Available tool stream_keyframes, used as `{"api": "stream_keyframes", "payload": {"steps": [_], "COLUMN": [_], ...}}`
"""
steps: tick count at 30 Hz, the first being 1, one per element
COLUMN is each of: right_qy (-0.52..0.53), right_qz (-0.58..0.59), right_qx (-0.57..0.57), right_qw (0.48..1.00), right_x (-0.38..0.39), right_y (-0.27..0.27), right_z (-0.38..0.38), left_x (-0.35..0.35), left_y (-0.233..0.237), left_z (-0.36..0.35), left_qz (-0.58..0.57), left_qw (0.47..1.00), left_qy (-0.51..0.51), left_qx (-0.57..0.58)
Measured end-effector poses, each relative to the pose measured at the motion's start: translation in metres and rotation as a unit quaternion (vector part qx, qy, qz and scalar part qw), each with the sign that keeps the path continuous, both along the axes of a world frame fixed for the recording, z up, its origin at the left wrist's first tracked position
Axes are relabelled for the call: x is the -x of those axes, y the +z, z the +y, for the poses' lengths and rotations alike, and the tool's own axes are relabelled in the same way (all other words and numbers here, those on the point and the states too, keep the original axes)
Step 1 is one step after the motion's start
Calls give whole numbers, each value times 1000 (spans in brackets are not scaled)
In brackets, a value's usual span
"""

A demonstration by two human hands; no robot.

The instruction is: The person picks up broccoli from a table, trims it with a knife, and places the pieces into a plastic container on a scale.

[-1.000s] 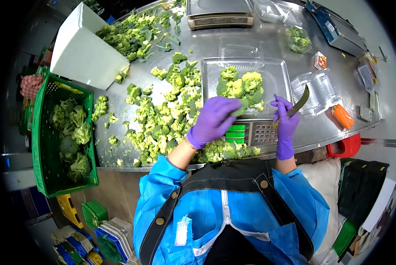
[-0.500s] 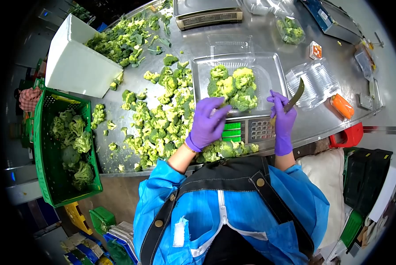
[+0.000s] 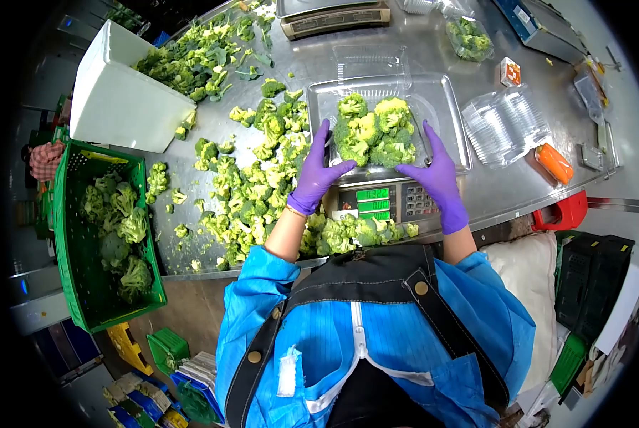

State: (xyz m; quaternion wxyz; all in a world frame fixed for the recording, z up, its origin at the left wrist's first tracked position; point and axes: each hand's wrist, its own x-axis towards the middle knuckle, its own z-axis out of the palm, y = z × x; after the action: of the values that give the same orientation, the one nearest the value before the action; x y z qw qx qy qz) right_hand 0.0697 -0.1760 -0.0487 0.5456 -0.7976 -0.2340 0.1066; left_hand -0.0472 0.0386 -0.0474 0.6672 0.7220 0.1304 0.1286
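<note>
Broccoli florets (image 3: 374, 133) sit bunched in a clear plastic clamshell box (image 3: 371, 65), whose lid is folded back away from me. Under the box is the metal pan (image 3: 451, 107) of a scale with a lit green display (image 3: 373, 205). My left hand (image 3: 317, 171), in a purple glove, is at the left side of the box, thumb spread from the fingers. On the right side my right hand (image 3: 436, 178), gloved too, mirrors it, fingers stretched up and thumb pointing at the florets. Neither palm has a knife in it.
Loose broccoli florets (image 3: 252, 192) are heaped left of the scale. Further left are a tipped white bin (image 3: 123, 100) and a green crate (image 3: 73, 242) of broccoli heads. Clear empty boxes (image 3: 505, 125), an orange-wrapped pack (image 3: 553, 164) and a second scale (image 3: 334, 21) stand around.
The curved knife has left my right hand and no longer shows. Both hands moved to either side of the box, fingers spreading. The scale display is now uncovered.
</note>
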Motion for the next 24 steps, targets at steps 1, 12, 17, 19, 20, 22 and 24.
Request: {"api": "stream_keyframes", "payload": {"steps": [1, 12, 17, 19, 20, 22, 24], "right_qy": [-1, -80, -36, -11, 2, -15, -40], "right_qz": [30, -13, 14, 23, 17, -2, 89], "right_qx": [-20, 82, 115, 119, 68, 33, -44], "right_qw": [999, 993, 993, 993, 997, 999, 994], "right_x": [-1, 4, -4, -14, -22, -39, -59], "right_y": [-3, -7, 13, 15, 10, 4, 12], "right_z": [2, 18, 12, 6, 2, 2, 9], "left_x": [-2, -18, -17, -15, -13, -10, -10], "left_y": [0, -18, -20, -23, -24, -23, -19], "left_z": [1, -10, -15, -13, -13, -15, -19], "left_qz": [-2, 8, -1, -21, -30, -33, -33], "left_qw": [1000, 981, 977, 981, 981, 981, 980], "left_qy": [0, 76, 97, 85, 79, 73, 76], "left_qx": [-1, -180, -189, -173, -174, -175, -181]}}
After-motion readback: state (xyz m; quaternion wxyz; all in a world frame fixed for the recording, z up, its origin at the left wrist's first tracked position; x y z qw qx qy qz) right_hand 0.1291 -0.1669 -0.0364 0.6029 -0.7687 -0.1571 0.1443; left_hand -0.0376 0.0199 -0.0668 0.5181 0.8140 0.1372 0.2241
